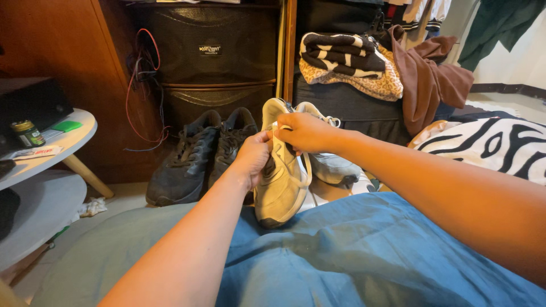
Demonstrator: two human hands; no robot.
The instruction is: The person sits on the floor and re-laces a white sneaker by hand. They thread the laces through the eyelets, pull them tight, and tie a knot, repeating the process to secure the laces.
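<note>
A beige sneaker [282,187] stands tilted on its toe against the blue cloth [364,250] over my lap, heel end up. My left hand [251,158] pinches its pale lace near the tongue. My right hand [306,132] grips the upper part of the shoe and the lace from the right side. A second beige sneaker [333,165] lies just behind it on the floor, partly hidden by my right hand.
A pair of dark sneakers [196,156] leans against a black speaker cabinet [210,57]. A white round table [77,133] with a small jar [27,134] stands at left. Folded clothes [347,65] and a zebra-print cushion [495,145] are at right.
</note>
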